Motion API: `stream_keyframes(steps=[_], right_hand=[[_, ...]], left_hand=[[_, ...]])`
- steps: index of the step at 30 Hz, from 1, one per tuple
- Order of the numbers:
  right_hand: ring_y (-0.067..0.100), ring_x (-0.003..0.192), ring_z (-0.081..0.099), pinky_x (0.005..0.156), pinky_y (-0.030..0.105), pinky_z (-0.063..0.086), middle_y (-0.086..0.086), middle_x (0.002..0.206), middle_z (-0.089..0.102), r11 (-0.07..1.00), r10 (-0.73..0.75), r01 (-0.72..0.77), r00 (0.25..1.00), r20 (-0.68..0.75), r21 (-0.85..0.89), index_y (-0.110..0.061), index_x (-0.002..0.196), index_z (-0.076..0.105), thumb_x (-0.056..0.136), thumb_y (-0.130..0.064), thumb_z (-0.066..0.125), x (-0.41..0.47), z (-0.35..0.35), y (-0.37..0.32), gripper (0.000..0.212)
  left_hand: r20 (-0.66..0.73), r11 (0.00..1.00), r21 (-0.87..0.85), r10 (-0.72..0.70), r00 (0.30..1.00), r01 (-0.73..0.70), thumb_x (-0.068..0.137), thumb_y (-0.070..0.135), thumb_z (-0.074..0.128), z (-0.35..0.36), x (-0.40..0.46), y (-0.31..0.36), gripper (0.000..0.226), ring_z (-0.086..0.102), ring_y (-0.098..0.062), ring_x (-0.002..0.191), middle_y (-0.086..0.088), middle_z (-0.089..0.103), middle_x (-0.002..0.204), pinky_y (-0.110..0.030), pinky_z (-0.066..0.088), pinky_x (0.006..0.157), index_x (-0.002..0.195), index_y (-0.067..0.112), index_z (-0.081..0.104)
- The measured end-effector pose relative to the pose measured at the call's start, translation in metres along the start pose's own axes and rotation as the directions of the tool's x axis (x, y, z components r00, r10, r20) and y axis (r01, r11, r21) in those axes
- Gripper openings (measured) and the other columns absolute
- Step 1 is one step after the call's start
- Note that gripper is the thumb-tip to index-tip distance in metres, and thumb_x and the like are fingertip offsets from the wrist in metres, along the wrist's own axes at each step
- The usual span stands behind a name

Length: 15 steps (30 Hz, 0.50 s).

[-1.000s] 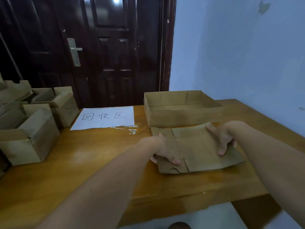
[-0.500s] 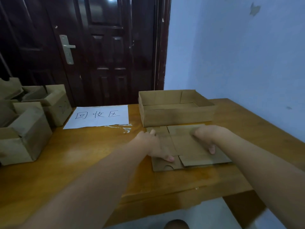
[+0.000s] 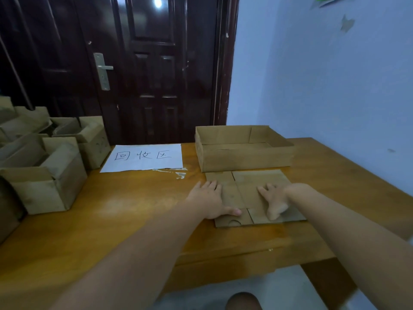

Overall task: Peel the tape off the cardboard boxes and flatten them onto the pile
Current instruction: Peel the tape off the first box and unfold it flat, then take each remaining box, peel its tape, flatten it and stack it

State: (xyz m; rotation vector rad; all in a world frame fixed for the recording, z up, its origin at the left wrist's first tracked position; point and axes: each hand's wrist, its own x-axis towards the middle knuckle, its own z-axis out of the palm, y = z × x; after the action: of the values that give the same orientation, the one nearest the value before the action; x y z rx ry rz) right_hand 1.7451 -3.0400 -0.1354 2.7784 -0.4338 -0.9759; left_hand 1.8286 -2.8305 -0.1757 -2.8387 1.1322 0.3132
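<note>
Both hands are pressing flat, fingers straight: the left hand (image 3: 209, 199) and the right hand (image 3: 276, 201) are lying apart on the flattened box (image 3: 245, 189). Just beyond them a shallow open box (image 3: 243, 157) is sitting on the table (image 3: 134, 209); upright boxes (image 3: 47, 175) are standing far left.

A plain room, likely in a home: a dark panelled door (image 3: 154, 70) with a metal handle (image 3: 102, 70), a scuffed pale blue wall (image 3: 324, 86), and a wooden table (image 3: 125, 211) bearing a handwritten paper sign (image 3: 144, 157).
</note>
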Motion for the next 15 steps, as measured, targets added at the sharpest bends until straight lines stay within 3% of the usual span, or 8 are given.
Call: stream_keyframes(steps=[3,7,11,15], right_hand=[[0.034,0.150,0.023,0.114,0.048,0.036,0.004,0.169,0.008,0.997,-0.008,0.014,0.997,-0.078,0.072,-0.026,0.163,-0.005,0.078,-0.041,0.068,-0.009,-0.005,0.000,0.113],[0.026,0.135,0.049,0.110,0.042,0.044,0.005,0.156,0.044,0.977,-0.110,0.165,0.931,-0.348,0.134,-0.025,0.161,0.020,0.091,-0.045,0.062,-0.021,-0.015,-0.020,0.084],[0.020,0.146,0.038,0.119,0.042,0.035,-0.002,0.163,0.034,0.941,-0.192,0.311,0.817,-0.543,0.135,-0.031,0.160,0.023,0.101,-0.046,0.052,-0.038,-0.030,-0.066,0.068],[0.015,0.146,0.037,0.120,0.037,0.033,-0.006,0.163,0.034,0.889,-0.322,0.455,0.707,-0.629,0.057,-0.030,0.160,0.027,0.101,-0.048,0.049,-0.054,-0.057,-0.126,0.065]], left_hand=[[-0.105,0.995,0.070,0.073,0.992,-0.066,0.085,0.090,0.031,-0.003,-0.011,0.008,0.106,0.030,-0.028,0.151,-0.008,0.032,0.165,-0.048,0.022,0.125,0.160,0.015,0.029],[-0.215,0.998,-0.027,0.058,0.975,-0.065,0.097,0.077,0.032,-0.020,-0.037,-0.006,0.082,0.046,-0.030,0.139,-0.007,0.049,0.154,-0.048,0.037,0.115,0.153,0.019,0.042],[-0.263,0.997,0.040,0.068,0.962,-0.059,0.100,0.072,0.031,-0.042,-0.071,-0.057,0.078,0.034,-0.027,0.149,-0.002,0.034,0.165,-0.045,0.027,0.122,0.160,0.021,0.032],[-0.299,0.995,0.095,-0.005,0.954,0.035,0.102,0.067,0.031,-0.056,-0.120,-0.111,0.077,0.027,-0.026,0.153,-0.004,0.028,0.167,-0.042,0.024,0.123,0.161,0.018,0.028]])
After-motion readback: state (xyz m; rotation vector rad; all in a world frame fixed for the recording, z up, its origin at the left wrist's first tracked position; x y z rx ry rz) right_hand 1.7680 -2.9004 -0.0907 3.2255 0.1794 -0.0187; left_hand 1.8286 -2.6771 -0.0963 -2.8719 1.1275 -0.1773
